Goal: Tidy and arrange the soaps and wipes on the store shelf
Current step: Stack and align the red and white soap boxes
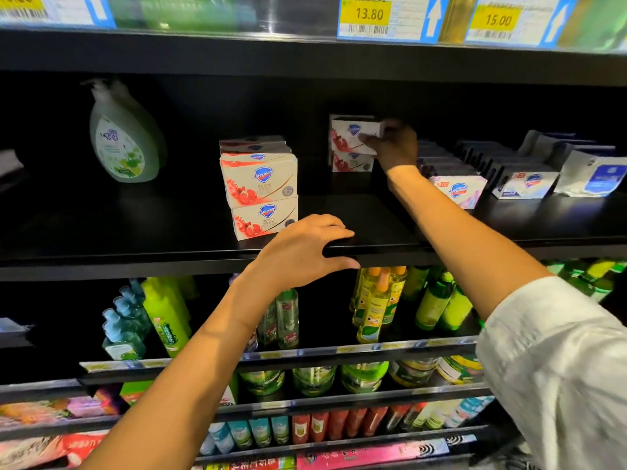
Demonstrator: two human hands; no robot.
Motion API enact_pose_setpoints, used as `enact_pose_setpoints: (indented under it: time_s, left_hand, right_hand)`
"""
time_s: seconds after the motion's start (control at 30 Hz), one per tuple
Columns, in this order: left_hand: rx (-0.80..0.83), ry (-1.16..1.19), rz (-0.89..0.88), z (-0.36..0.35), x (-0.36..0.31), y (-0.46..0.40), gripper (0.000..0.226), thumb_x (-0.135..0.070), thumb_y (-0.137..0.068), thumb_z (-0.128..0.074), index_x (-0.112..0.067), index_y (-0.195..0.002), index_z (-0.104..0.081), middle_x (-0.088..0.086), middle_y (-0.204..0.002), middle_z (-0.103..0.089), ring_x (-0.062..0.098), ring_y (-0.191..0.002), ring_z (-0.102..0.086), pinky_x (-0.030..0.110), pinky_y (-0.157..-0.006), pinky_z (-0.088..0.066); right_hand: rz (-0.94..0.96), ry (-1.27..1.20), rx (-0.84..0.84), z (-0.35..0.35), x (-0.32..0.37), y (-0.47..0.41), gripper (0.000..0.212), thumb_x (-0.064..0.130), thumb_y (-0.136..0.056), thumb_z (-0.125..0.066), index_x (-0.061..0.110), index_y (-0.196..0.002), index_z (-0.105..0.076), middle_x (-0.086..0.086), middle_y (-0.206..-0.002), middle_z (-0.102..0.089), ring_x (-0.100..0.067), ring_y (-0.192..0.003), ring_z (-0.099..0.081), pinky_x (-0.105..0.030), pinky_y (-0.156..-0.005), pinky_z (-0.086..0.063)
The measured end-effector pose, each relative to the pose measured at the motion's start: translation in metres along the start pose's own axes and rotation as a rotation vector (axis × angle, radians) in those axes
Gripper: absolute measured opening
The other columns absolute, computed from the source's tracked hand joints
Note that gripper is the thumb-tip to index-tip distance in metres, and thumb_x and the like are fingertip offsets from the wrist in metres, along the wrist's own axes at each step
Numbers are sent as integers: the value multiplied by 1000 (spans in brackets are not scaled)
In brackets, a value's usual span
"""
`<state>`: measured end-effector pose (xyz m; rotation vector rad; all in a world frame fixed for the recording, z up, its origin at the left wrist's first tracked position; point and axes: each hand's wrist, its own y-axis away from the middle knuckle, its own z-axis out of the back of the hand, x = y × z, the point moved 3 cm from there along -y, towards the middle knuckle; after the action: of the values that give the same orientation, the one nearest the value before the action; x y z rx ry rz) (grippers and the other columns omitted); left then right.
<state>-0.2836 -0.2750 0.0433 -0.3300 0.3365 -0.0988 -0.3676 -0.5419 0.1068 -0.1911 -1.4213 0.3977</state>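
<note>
Right hand [395, 147] reaches deep into the black store shelf [169, 232] and grips the upper soap box [353, 135] of a rear stack; thumb on the front face, fingers curled over its right end. This box sits tilted on a lower soap box [351, 162] of the same red-and-white design, well back from the shelf front.

Left hand [305, 249] rests on the front lip of the same shelf, fingers extended flat over the top surface, thumb below the edge. It holds no product.

Front stack of Safeguard Detox soap boxes [261, 188] stands just left of the left hand, near the shelf front, two boxes high, with more boxes behind it. The lower front box is turned slightly out of line with the one above it.

Green pump bottle [124, 140] stands upright, well apart to the left.

To the right of the right forearm lie rows of soap boxes: a pink-and-white row [456, 189], then a blue-and-white row [524, 184]. Wipes packs [592, 174] in white and blue stand at the far right.

Yellow price tags [368, 13] are fixed to the shelf edge above. Green and yellow bottles [373, 307] fill the shelf below.
</note>
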Motion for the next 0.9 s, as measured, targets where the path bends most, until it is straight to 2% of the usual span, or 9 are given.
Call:
enact_pose_setpoints:
  time_s: [0.07,0.13,0.3,0.47,0.57,0.63,0.7,0.8,0.9]
  left_hand:
    - [11,11,8,0,-1,0,65,-62,-91,-66,-29,-146,-57,-14,-147,-52,4,-137,-43,26,-113,-35]
    - [31,30,34,2,-3,-1,65,-64,-91,-65,-30,-146,-55,-14,-146,-52,4,-136,-43,30,-115,-37]
    - [-31,193,118,6,-8,-4,64,-64,-95,-60,-27,-147,-54,-10,-143,-57,7,-131,-51,34,-113,-43]
    - [-179,491,275,11,-7,-14,62,-49,-98,-66,-19,-150,-51,-2,-132,-62,13,-123,-60,31,-108,-49]
    - [-196,582,346,15,-12,-25,69,-43,-99,-66,-20,-158,-38,-4,-136,-58,11,-120,-59,27,-99,-49]
    - [-211,695,375,14,-15,-34,74,-40,-98,-68,-20,-160,-33,-1,-139,-58,12,-119,-61,32,-100,-54]
    - [-223,885,412,10,-16,-43,69,-33,-98,-70,-18,-157,-37,6,-135,-63,16,-118,-66,40,-98,-59]
    - [-213,1188,423,4,-20,-54,44,-23,-101,-68,-12,-141,-54,10,-123,-70,20,-112,-72,46,-92,-62]
    - [-232,1265,413,0,-22,-57,35,-26,-102,-66,-9,-132,-61,10,-119,-74,20,-109,-74,48,-91,-62]
  right_hand:
    - [-40,-108,12,10,4,15,42,10,-76,-91,16,-104,-60,-12,-119,-71,-27,-110,-71,-45,-94,-60]
    - [-102,-247,56,21,4,34,37,3,-80,-87,11,-105,-61,-18,-125,-70,-34,-113,-71,-50,-90,-61]
    - [-212,-465,68,53,1,90,39,0,-84,-81,2,-115,-58,-19,-114,-74,-28,-96,-78,-42,-81,-65]
    - [-238,-499,196,73,0,119,34,6,-83,-84,2,-112,-66,-19,-113,-76,-32,-105,-75,-47,-87,-63]
    - [-254,-476,253,76,-5,128,38,6,-86,-82,0,-121,-67,-17,-114,-77,-31,-108,-75,-46,-89,-62]
    - [-247,-454,279,78,-5,132,41,6,-87,-81,1,-125,-65,-16,-113,-77,-29,-108,-75,-47,-93,-61]
    - [-233,-443,308,80,-3,134,40,6,-87,-80,2,-124,-66,-15,-113,-77,-29,-109,-74,-47,-93,-61]
    - [-206,-408,325,79,-1,136,43,4,-87,-81,4,-126,-64,-13,-111,-78,-27,-108,-75,-45,-91,-62]
    - [-187,-388,328,78,0,137,46,4,-86,-81,6,-128,-63,-12,-111,-78,-27,-106,-75,-41,-88,-63]
